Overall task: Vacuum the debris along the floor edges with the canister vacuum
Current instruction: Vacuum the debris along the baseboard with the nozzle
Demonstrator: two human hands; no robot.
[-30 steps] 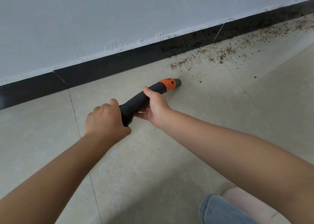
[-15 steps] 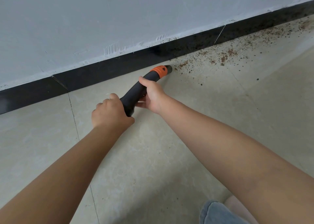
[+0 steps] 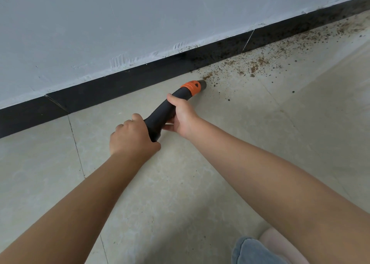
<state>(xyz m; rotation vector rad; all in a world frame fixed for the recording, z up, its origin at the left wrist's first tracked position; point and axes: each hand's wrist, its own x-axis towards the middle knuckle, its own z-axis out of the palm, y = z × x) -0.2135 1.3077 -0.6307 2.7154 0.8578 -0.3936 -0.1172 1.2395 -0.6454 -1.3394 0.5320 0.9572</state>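
Nozzle tip has swung back off the baseboard toward the near edge of the debris since half a second ago — it now sits just short of the first brown clump.

Vacuum wand is low and angled toward the baseboard, orange collar just behind the tip. Right hand wraps the black tube mid-length, thumb on top; left hand grips the rear end, fingers curled round it. Hose and canister are out of view.

Risks:
- Debris runs along the baseboard well past the tip, some stuck on the skirting face — a floor-only pass likely leaves that.
- Bare round tip may push crumbs ahead if moved fast.
- Tip-to-floor gap is hard to read — possibly touching; too high means weak pickup.
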